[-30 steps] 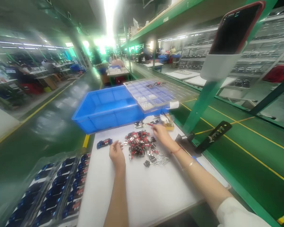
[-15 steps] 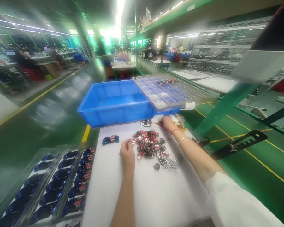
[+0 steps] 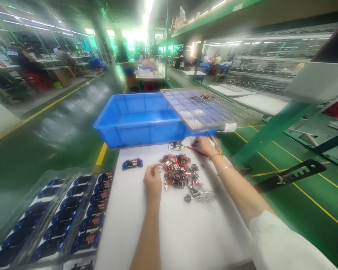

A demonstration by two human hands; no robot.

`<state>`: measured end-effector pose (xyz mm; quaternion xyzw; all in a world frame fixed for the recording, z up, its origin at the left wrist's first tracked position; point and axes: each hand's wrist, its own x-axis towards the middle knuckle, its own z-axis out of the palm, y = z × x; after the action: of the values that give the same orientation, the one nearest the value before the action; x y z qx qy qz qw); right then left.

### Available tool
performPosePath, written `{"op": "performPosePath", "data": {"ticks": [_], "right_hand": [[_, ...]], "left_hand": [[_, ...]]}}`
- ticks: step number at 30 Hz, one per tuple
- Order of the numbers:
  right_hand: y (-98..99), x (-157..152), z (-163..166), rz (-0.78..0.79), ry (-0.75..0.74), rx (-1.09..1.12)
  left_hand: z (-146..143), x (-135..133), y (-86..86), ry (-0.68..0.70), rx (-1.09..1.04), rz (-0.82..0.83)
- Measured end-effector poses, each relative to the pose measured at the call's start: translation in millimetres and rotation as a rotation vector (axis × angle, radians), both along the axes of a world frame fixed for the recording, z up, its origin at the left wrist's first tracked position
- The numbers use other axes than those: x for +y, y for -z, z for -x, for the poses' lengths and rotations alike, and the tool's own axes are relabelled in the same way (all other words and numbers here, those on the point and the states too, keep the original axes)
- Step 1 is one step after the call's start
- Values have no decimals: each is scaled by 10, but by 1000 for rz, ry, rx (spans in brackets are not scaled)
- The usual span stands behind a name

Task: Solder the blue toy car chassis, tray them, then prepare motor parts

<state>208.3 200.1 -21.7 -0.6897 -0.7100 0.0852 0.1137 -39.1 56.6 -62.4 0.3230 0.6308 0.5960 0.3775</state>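
Three slanting rows of dark blue toy cars (image 3: pixel 62 216), some with red parts, lie in clear plastic trays (image 3: pixel 54 206) at the left of the white table (image 3: pixel 129 221). Behind the table stands a big blue crate (image 3: pixel 124 134). On the table's left part sits one separate blue car (image 3: pixel 132 164). To the right of it is the left hand (image 3: pixel 152 179), with fingers curled toward the thumb at the edge of a heap of small red, black and silver parts (image 3: pixel 177 170); whether they pinch a part, one cannot tell. Behind the heap is a silver car-like piece (image 3: pixel 176 146), and in front, toward the right, thin metal pins (image 3: pixel 205 199) are spread. A crumpled white thing (image 3: pixel 187 141) is just beside the right hand (image 3: pixel 202 144), whose fingers are bent downward near a thin red tool (image 3: pixel 196 150); their grip is hidden. Above this hand, a clear compartment box (image 3: pixel 208 128) overlaps the right end of the crate.
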Motion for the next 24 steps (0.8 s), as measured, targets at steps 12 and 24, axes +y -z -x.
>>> {"op": "performPosePath", "data": {"ticks": [12, 24], "right_hand": [[-145, -466, 269, -94, -69, 762], [83, -1493, 853, -447, -331, 816]], "left_hand": [[1, 22, 32, 60, -56, -69], [-164, -148, -127, 623, -356, -174]]}}
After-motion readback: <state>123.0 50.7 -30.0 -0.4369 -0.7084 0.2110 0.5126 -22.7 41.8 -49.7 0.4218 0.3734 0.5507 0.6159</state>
